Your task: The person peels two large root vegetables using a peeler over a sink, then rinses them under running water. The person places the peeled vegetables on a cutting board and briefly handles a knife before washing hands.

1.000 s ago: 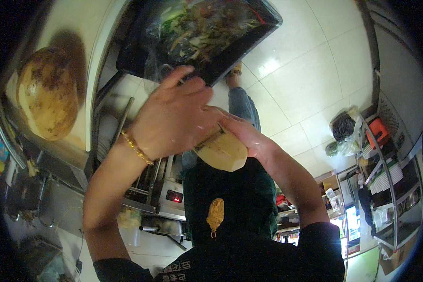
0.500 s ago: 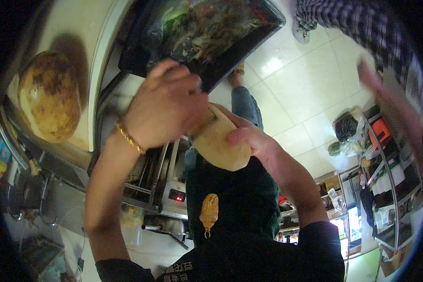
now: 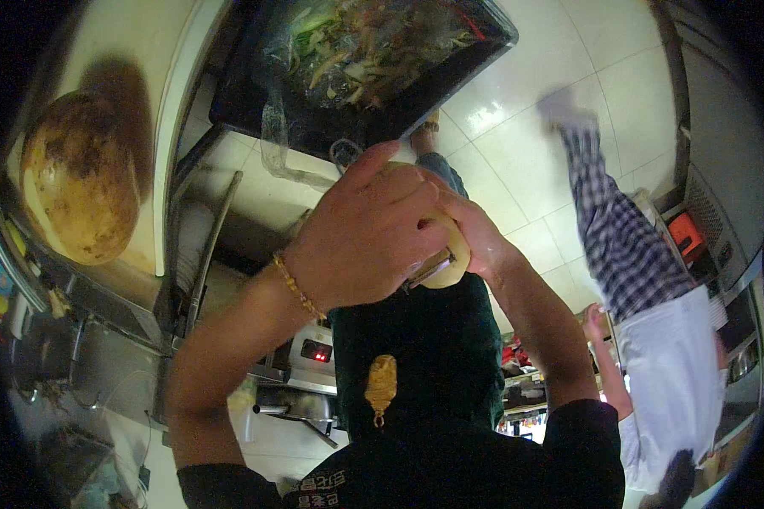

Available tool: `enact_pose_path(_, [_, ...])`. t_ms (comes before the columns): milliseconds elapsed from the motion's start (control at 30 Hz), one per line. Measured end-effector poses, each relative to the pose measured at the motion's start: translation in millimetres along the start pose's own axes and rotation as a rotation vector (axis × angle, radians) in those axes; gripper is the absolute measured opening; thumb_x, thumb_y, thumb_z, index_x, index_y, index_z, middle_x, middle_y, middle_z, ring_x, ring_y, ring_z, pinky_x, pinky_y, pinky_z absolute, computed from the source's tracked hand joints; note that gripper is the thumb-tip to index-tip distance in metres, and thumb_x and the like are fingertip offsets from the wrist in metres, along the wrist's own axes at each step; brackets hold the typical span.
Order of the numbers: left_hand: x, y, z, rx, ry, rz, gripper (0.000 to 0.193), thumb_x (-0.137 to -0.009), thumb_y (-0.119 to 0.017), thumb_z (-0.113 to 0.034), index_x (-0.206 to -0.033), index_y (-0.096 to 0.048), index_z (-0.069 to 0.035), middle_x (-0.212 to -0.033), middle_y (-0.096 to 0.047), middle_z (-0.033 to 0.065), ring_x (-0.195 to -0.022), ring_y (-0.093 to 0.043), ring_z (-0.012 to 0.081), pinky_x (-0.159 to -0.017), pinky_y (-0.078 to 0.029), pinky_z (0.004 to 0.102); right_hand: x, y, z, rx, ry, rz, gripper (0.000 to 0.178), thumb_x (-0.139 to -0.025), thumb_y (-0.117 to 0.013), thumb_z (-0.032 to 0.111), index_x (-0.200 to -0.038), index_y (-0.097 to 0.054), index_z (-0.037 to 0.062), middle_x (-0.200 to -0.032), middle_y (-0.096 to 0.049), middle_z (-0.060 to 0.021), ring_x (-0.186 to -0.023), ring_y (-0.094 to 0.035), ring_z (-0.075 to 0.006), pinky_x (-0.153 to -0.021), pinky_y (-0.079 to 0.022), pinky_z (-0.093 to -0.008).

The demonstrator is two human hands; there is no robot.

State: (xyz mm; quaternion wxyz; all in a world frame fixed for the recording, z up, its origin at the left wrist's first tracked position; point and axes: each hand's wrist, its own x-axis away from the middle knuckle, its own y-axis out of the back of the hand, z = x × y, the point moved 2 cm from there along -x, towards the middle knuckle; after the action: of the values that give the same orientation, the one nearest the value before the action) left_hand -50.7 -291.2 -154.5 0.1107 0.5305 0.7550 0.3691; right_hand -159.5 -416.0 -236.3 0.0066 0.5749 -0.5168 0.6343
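Low in front of my dark apron, my left hand [image 3: 373, 225], with a gold bracelet at its wrist, is closed around a peeler whose metal blade [image 3: 433, 270] lies against a pale, peeled potato [image 3: 457, 273]. My right hand [image 3: 481, 233] grips that potato from the other side. Most of the potato and the peeler's handle are hidden behind my left hand. On the counter [image 3: 174, 51] at the left lies a large brown-skinned potato [image 3: 85, 182] with dark blotches.
A black bin [image 3: 471, 53] lined with clear plastic, holding scraps and peelings [image 3: 373, 55], stands at the far side. To the right a person in checked trousers [image 3: 615, 242] and a white apron [image 3: 666, 365] is near shelves. A steel pan [image 3: 306, 405] sits lower left.
My left hand with the peeler has moved right and nearer along the potato, covering more of it. The person at right has moved nearer and shows more of the body.
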Motion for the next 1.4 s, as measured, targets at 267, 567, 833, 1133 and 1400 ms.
enact_pose_path(267, [40, -7, 114, -0.371, 0.262, 0.187, 0.006, -0.079, -0.063, -0.017, -0.082, -0.063, -0.012, -0.089, -0.062, 0.0038, -0.094, -0.056, 0.0222, -0.095, -0.039, 0.0416, 9, 2, -3, 0.12, -0.101, 0.101, 0.068, -0.089, -0.06, 0.029, -0.146, -0.027, 0.0101, -0.141, -0.042, -0.0121, -0.126, -0.046, -0.0259, -0.103, -0.041, -0.0394])
enact_pose_path(567, [64, -83, 46, 1.38, 0.688, -0.645, 0.026, -0.097, -0.047, -0.016, -0.117, -0.058, -0.002, -0.11, -0.066, 0.01, -0.107, -0.059, 0.0203, -0.095, -0.047, 0.0365, 5, -6, 1, 0.045, 0.085, 0.196, 0.069, -0.091, -0.06, 0.03, -0.144, -0.026, 0.0048, -0.137, -0.043, -0.0118, -0.124, -0.046, -0.0232, -0.103, -0.039, -0.0361])
enact_pose_path(833, [38, -81, 23, 1.407, 1.065, -1.079, 0.021, -0.095, -0.045, -0.016, -0.093, -0.059, 0.0, -0.092, -0.067, 0.0092, -0.083, -0.059, 0.0143, -0.076, -0.047, 0.0279, -3, -28, -3, 0.6, 0.37, -0.112, 0.08, -0.087, -0.062, 0.045, -0.142, -0.022, 0.0033, -0.133, -0.045, -0.0136, -0.122, -0.046, -0.0225, -0.103, -0.037, -0.0362])
enact_pose_path(1133, [21, -47, 13, 1.233, 0.921, -0.97, 0.017, -0.094, -0.051, -0.016, -0.09, -0.061, -0.002, -0.088, -0.062, 0.0055, -0.082, -0.055, 0.0137, -0.077, -0.044, 0.0271, 8, -28, -7, 0.766, 0.54, -0.086, 0.105, -0.055, -0.088, 0.025, -0.139, -0.029, 0.001, -0.132, -0.046, -0.014, -0.124, -0.045, -0.0235, -0.105, -0.035, -0.0369])
enact_pose_path(1400, [15, 17, 34, -0.041, 0.049, -0.068, 0.008, -0.067, -0.065, -0.015, -0.07, -0.059, -0.012, -0.08, -0.055, 0.0033, -0.083, -0.054, 0.0252, -0.101, -0.037, 0.0516, 26, -20, 8, 1.104, 0.495, 0.04, 0.104, -0.049, -0.087, 0.024, -0.137, -0.035, 0.004, -0.131, -0.048, -0.0152, -0.122, -0.048, -0.0278, -0.104, -0.038, -0.0378])
